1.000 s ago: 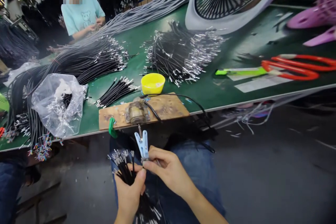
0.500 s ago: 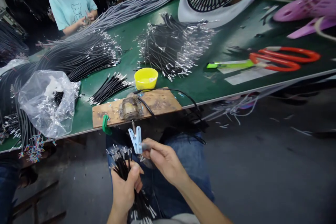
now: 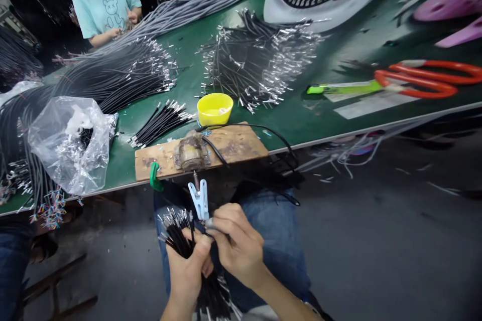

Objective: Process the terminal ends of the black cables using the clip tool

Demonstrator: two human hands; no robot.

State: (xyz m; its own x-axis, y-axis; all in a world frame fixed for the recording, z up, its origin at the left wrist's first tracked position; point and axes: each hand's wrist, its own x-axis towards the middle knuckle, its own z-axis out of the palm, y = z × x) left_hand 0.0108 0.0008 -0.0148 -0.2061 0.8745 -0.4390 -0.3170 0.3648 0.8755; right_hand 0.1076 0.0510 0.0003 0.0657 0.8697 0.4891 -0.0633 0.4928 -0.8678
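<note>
My left hand (image 3: 188, 268) is wrapped around a bundle of short black cables (image 3: 176, 234) with stripped, silvery ends, held above my lap. Just right of its thumb, my right hand (image 3: 241, 248) is closed in a pinch; what its fingertips hold is too small to make out. Something greyish covers one of the pinching fingertips. Directly above both hands, a light blue clothespin (image 3: 199, 200) hangs on the shaft of a small grimy motor (image 3: 191, 154). That motor sits on a wooden board (image 3: 243, 146) at the table's edge.
On the green table (image 3: 286, 128) are a yellow cup (image 3: 214, 110), a small cable pile (image 3: 161, 123), a larger pile (image 3: 252, 65), a plastic bag (image 3: 70, 145), red-handled scissors (image 3: 425, 80) and a fan (image 3: 301, 15). A green clamp (image 3: 154, 176) grips the board. A co-worker (image 3: 107, 5) sits opposite.
My right hand has moved from beside the clothespin's lower end down to my left thumb, its fingers now curled in more. The left hand with the cable bundle has shifted slightly right.
</note>
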